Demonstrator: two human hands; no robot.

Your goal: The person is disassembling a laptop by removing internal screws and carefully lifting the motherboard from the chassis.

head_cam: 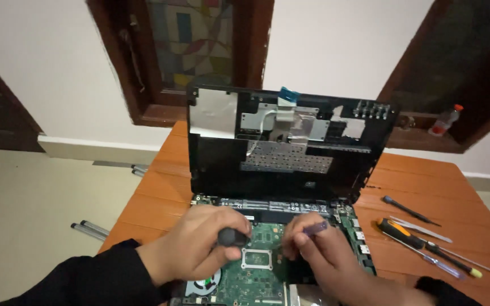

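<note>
Left hand (191, 246) grips black-handled screwdriver (232, 236) over green board (256, 277).

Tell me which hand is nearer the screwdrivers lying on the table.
Right. The right hand works over the laptop's circuit board, beside the screwdrivers. The left hand, gripping a black handle, sits farther across the board.

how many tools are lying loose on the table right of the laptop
4, though some may overlap: a black screwdriver farthest back, metal tweezers, an orange-and-black screwdriver, and a thin blue-handled one nearest.
</note>
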